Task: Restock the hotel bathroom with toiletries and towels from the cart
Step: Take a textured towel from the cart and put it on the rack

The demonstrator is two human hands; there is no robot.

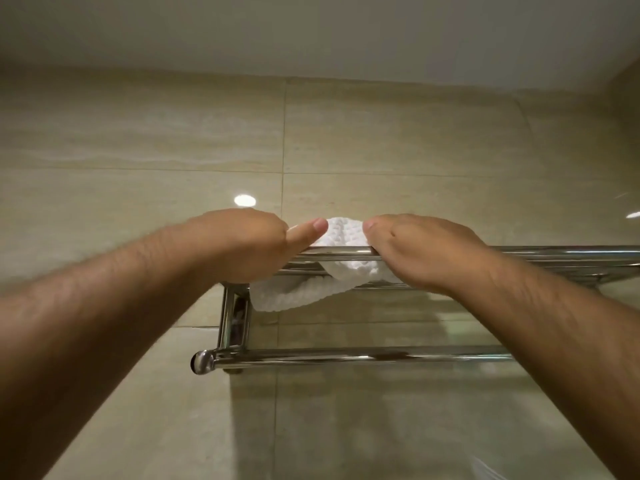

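A white waffle-weave towel (pixel 341 233) lies on top of a chrome wall-mounted towel rack (pixel 540 254), seen from below. Part of the towel sags between the rack's bars near the left end. My left hand (pixel 249 245) rests on the towel's left side with the thumb stretched toward the middle. My right hand (pixel 419 251) lies on the towel's right side, thumb pointing left. The fingers of both hands reach over the towel and are hidden from view.
A lower chrome bar (pixel 346 356) with a rounded end cap runs under the rack. Beige stone wall tiles (pixel 138 133) fill the background, with a white ceiling (pixel 311 29) above. A side wall meets the tiles at the far right.
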